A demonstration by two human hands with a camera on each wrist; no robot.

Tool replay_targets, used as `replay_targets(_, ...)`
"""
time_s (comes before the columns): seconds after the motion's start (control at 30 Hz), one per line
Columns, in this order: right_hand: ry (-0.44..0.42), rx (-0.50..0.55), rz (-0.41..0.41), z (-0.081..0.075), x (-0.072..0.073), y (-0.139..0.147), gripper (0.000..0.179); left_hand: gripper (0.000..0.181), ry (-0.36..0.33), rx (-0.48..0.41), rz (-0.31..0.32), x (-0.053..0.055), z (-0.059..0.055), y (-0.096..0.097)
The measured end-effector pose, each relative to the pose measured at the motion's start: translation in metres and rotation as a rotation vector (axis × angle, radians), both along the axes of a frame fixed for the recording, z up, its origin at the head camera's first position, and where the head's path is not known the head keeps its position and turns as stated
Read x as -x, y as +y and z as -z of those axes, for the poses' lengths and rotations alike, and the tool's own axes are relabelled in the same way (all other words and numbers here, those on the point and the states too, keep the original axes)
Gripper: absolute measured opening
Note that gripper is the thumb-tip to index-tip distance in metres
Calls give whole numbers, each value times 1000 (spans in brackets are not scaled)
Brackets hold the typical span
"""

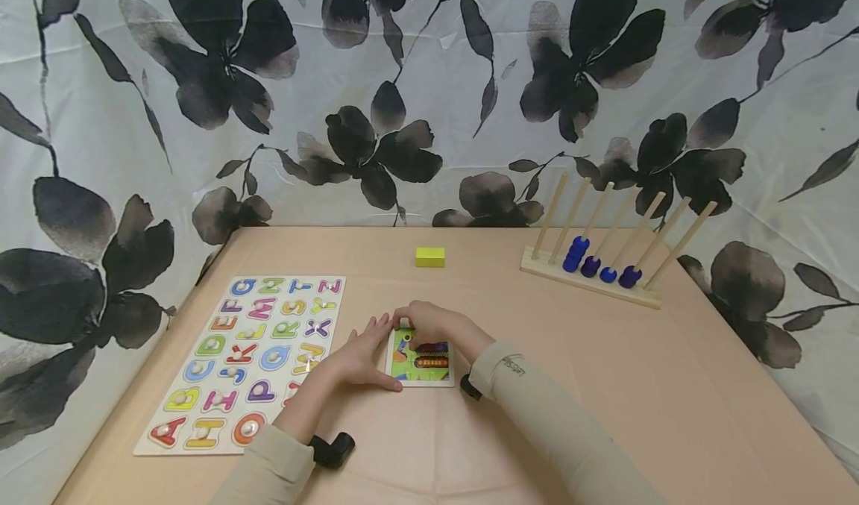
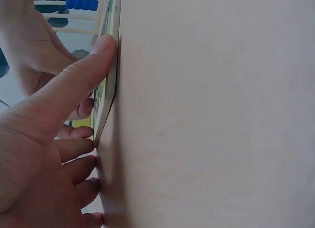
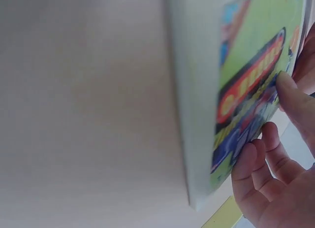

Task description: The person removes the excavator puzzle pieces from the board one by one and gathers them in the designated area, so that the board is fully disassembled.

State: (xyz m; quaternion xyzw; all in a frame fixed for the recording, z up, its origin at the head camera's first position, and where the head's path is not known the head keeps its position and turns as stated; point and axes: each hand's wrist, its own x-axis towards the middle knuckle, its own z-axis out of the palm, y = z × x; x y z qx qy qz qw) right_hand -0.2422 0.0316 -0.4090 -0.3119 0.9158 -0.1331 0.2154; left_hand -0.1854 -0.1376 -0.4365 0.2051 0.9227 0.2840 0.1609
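Observation:
A small square picture board (image 1: pixel 437 376) with a green scene and a red-and-yellow tracked vehicle lies in front of me. My left hand (image 1: pixel 358 357) spans its left side, fingers fairly straight. Its thumb (image 2: pixel 91 60) rests at the board's near edge and its fingertips lie by the far left corner. From the far side, my right hand (image 1: pixel 436 324) pinches the board, its thumb (image 3: pixel 291 87) on the picture and its other fingers bent at the far edge. That hand covers the upper part of the picture in the head view.
A white alphabet board (image 1: pixel 251 413) with knobbed letters lies to the left, partly under my left forearm. Behind the picture board sits a yellow block (image 1: pixel 430 257). A wooden peg rack (image 1: pixel 584 285) with several blue beads stands at the back right.

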Motion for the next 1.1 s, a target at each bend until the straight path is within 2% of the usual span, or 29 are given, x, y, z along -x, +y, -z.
replay_targets(0.4, -78, -4, 20, -4, 6, -9, 36, 112, 1, -2, -2, 1, 0, 0)
replay_targets(0.6, -83, 11, 20, -5, 6, -9, 37, 111, -6, -4, 5, 1, -1, 1)
replay_targets(1.1, -102, 130, 38, 1, 11, -1, 37, 111, -1, -7, 0, 1, 0, 1)
